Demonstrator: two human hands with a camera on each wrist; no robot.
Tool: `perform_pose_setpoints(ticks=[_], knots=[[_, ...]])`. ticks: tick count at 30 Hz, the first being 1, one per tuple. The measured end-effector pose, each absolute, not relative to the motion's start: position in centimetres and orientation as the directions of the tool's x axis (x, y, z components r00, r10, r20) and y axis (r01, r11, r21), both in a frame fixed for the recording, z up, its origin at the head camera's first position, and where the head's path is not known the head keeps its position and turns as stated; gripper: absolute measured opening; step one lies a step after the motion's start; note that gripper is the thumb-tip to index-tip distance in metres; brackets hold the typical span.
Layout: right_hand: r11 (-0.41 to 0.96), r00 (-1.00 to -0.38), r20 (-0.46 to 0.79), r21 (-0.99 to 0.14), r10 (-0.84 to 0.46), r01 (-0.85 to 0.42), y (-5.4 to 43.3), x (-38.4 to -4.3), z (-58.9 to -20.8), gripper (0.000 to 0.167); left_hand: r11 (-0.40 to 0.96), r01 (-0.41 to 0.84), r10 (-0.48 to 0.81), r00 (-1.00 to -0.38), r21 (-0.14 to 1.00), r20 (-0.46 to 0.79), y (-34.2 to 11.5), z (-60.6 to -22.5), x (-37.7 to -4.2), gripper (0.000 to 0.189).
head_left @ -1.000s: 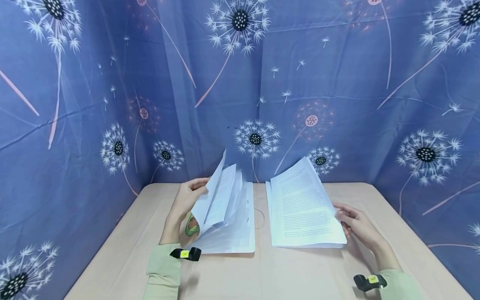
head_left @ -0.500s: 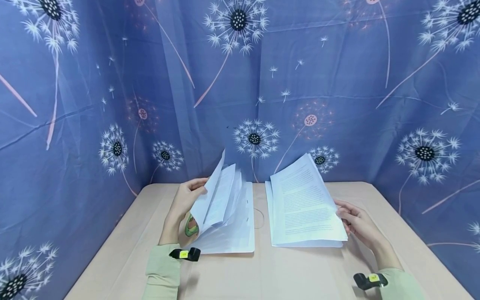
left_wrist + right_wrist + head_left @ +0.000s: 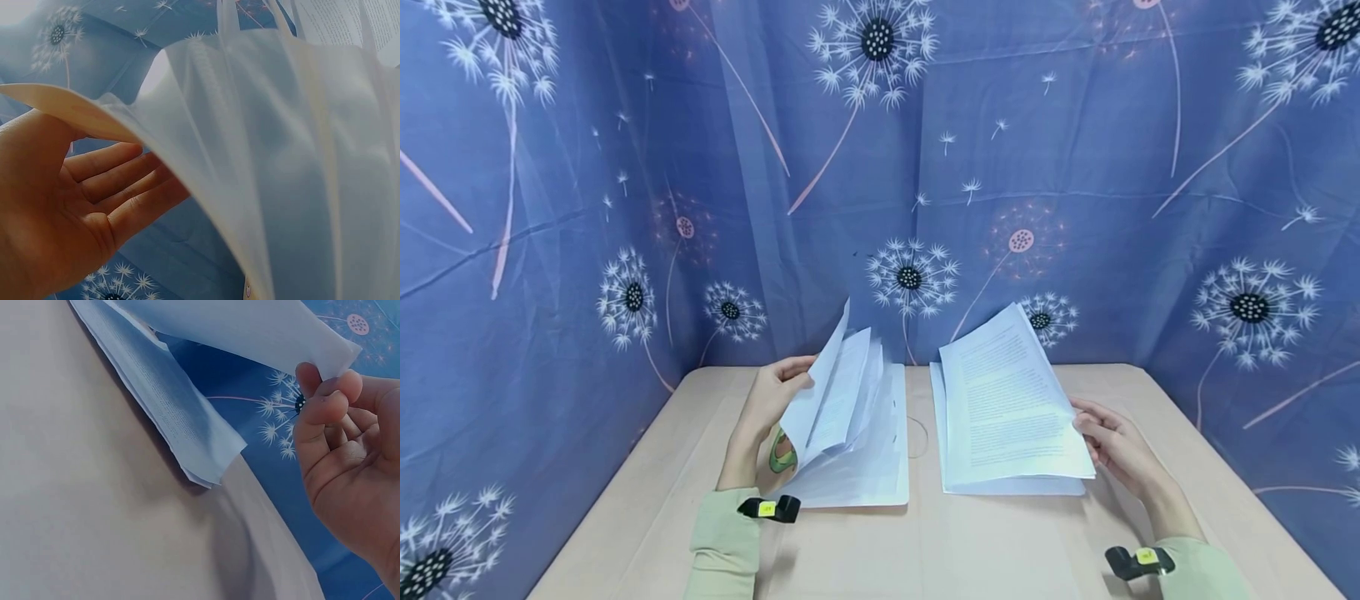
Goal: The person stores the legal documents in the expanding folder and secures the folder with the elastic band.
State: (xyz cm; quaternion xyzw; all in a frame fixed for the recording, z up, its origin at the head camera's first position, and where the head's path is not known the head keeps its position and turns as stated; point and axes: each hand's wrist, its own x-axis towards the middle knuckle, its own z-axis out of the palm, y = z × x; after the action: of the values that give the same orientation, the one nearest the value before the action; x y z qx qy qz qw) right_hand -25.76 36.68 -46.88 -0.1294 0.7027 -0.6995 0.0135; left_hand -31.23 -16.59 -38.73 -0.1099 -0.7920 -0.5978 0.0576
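"Checking from my end: what's changed in the head view?"

"The right hand (image 3: 1112,437) has raised the paper (image 3: 1011,400) higher off the stack (image 3: 1052,487), near the table's (image 3: 842,550) far edge, so I see them parting wider. Left of it, the left hand (image 3: 769,400) holds the folder (image 3: 880,487) open."

"Left wrist?"

"Fingers (image 3: 125,181) nearly straight, pinching the cover (image 3: 69,112) against the thumb."

"Right wrist?"

"Thumb and fingertips (image 3: 328,407) nip the paper's edge."
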Motion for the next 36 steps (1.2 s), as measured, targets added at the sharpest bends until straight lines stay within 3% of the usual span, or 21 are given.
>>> perform_pose_setpoints(ticks=[4, 8, 12, 17, 29, 36], knots=[[0.033, -0.966, 0.172, -0.983, -0.193, -0.181, 36.4, -25.7, -47.0, 0.043, 0.264, 0.246, 0.105, -0.969, 0.933, 0.226, -16.6, -38.7, -31.2, 0.035], [0.191, -0.976, 0.164, -0.963, -0.146, -0.190, 35.9, -25.8, -47.2, 0.045, 0.271, 0.250, 0.108, -0.968, 0.930, 0.228, -16.5, -38.7, -31.2, 0.036], [0.360, -0.993, 0.101, -0.925, -0.068, -0.118, 35.5, -26.1, -47.5, 0.045, 0.271, 0.251, 0.107, -0.967, 0.929, 0.230, -16.5, -38.7, -31.2, 0.036], [0.477, -1.000, 0.009, -0.879, 0.002, -0.007, 35.2, -26.2, -47.9, 0.045, 0.274, 0.257, 0.108, -0.966, 0.927, 0.236, -16.4, -38.6, -31.2, 0.036], [0.547, -0.998, -0.058, -0.836, 0.001, 0.049, 34.7, -26.0, -47.8, 0.067, 0.271, 0.253, 0.112, -0.967, 0.929, 0.230, -16.5, -38.7, -31.2, 0.036], [0.463, -0.987, -0.153, -0.879, -0.045, 0.115, 34.7, -26.0, -47.7, 0.064, 0.271, 0.258, 0.119, -0.965, 0.927, 0.234, -16.4, -38.7, -31.2, 0.037]])
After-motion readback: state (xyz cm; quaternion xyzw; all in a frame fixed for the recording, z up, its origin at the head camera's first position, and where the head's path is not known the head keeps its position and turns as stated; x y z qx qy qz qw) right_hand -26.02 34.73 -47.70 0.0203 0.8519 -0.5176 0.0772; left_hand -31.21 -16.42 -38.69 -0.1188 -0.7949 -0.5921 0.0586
